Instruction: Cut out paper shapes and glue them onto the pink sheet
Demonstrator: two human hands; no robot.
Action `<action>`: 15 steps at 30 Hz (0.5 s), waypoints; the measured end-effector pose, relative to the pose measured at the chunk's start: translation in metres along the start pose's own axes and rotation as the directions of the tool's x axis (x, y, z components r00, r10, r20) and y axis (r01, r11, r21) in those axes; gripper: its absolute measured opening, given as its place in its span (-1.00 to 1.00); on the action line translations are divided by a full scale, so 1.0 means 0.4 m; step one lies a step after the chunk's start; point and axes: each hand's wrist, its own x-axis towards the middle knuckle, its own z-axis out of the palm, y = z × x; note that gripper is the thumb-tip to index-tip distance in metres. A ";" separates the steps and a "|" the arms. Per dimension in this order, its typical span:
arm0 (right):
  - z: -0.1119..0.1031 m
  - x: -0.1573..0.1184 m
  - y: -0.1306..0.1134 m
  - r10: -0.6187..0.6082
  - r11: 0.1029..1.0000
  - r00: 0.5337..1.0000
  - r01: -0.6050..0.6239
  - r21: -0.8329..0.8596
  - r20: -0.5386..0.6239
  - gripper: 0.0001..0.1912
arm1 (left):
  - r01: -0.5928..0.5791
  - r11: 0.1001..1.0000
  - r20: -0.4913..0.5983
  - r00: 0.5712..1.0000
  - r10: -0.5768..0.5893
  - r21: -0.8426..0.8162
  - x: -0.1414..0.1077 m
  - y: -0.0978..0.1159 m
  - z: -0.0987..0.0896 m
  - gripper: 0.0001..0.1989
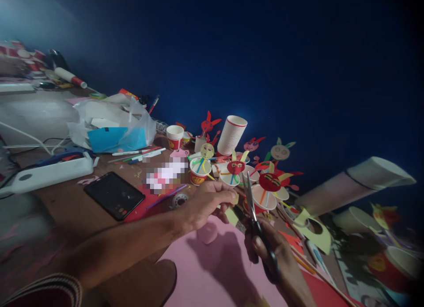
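Observation:
My left hand point(206, 204) pinches a small piece of pale yellow paper point(232, 215) between thumb and fingers. Black-handled scissors point(251, 201) are gripped in my right hand point(281, 249), their blades pointing up and away, just right of the yellow paper. The blades look close together and apart from the paper. Below both hands lies a large pink sheet point(228, 276), with a small pink paper disc point(207, 233) on it. Beyond the hands stand several paper cups with paper animal faces, among them a red face point(270, 182) and a yellow face point(207, 151).
A dark phone point(114, 195) lies left of my forearm, near a tape roll point(180, 200). Stacked white cups point(232, 137) stand by the blue wall. Further left are pens point(142, 154), a plastic bag point(115, 121) and a power strip point(53, 172). A rolled sheet point(351, 183) leans at right.

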 end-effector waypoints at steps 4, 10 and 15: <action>0.003 -0.002 0.002 0.014 0.999 1.000 -0.014 0.032 -0.002 -0.53 | -0.028 0.999 -0.004 1.000 0.028 0.018 -0.002 0.003 0.003 -0.84; 0.005 -0.004 0.019 0.005 1.000 1.000 -0.004 -0.021 0.030 -0.50 | -0.050 0.999 -0.011 0.999 0.050 0.014 -0.002 0.009 0.002 -0.85; 0.002 -0.006 0.022 0.012 0.996 0.998 -0.007 -0.084 0.060 -0.46 | -0.049 0.999 -0.023 0.999 0.049 0.015 -0.001 0.009 0.000 -0.87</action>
